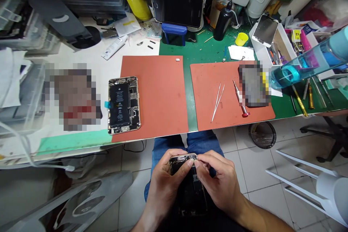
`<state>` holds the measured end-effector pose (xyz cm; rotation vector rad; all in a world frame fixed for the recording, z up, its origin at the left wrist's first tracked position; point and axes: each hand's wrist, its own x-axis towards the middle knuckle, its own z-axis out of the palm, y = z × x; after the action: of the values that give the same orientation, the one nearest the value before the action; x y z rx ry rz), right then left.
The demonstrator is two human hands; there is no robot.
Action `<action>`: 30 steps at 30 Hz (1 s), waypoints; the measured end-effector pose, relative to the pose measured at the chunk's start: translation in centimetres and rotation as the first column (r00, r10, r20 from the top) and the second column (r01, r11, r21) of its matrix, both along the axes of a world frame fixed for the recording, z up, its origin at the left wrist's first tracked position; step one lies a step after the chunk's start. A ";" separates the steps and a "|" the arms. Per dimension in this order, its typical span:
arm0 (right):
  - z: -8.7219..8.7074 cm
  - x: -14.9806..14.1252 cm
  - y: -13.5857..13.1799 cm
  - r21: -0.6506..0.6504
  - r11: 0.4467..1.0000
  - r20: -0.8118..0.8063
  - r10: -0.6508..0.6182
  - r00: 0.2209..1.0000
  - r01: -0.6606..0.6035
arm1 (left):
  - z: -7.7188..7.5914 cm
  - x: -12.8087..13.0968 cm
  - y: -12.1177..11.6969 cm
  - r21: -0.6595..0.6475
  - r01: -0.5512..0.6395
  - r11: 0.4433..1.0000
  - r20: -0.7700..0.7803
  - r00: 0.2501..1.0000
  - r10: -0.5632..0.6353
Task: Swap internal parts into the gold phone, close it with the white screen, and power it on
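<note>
- The counter (192, 112) is the biggest thing before me: green at 12 and 1 o'clock, white toward 9 and 10, if 12 points straight away from the sitter and the green strip is mid-dial.
- Below its edge, at 6 o'clock, show the sitter's jeans (163, 148).
- The left mat (160, 98), brick red, lies flat at 9 o'clock; the right mat (203, 76) matches it at 3.
- A water bottle (307, 56), clear blue, slants in between 2 and 3.
- At 6 o'clock the left hand (165, 177) grips the left side of the held phone (191, 190), thumb laid across its face near the top.
- The right hand (219, 174) has thumb and fingers closed at that phone's upper right corner; whether they pinch some small part, I cannot tell.
- The held phone sits over the lap, off the counter, parts bare at its top end, lower half in shadow.
- Propped at 12, a dark phone (176, 7).
- At 9, an open phone (119, 105) overlaps the left mat's outer edge, battery exposed.
- On the right mat, at 3, lie a screwdriver (239, 98) and, just left of it, tweezers (214, 110).
- A yellow cap (241, 39) sits near 1.
- Smallest, a white bit (177, 59) between 11 and 12, on the left mat's far corner.
</note>
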<state>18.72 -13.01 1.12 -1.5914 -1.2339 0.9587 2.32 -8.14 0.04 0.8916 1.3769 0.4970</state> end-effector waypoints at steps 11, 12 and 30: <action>-0.1 0.1 0.1 -0.043 0.999 -0.044 0.002 0.999 -0.004 | 0.0 -0.3 -0.2 0.035 0.028 0.999 -0.012 1.000 -0.028; -0.1 0.1 0.1 -0.045 0.999 -0.048 0.003 0.999 -0.005 | 0.0 -0.3 -0.2 0.038 0.031 0.999 -0.017 0.999 -0.030; 0.1 -0.2 0.3 -0.062 0.998 -0.033 -0.035 0.999 0.033 | 0.1 0.0 -0.1 -0.274 -0.067 0.959 0.283 0.948 0.147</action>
<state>18.53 -12.75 1.26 -1.6325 -1.1602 1.0071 2.28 -8.20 0.17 0.5026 1.1807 0.4980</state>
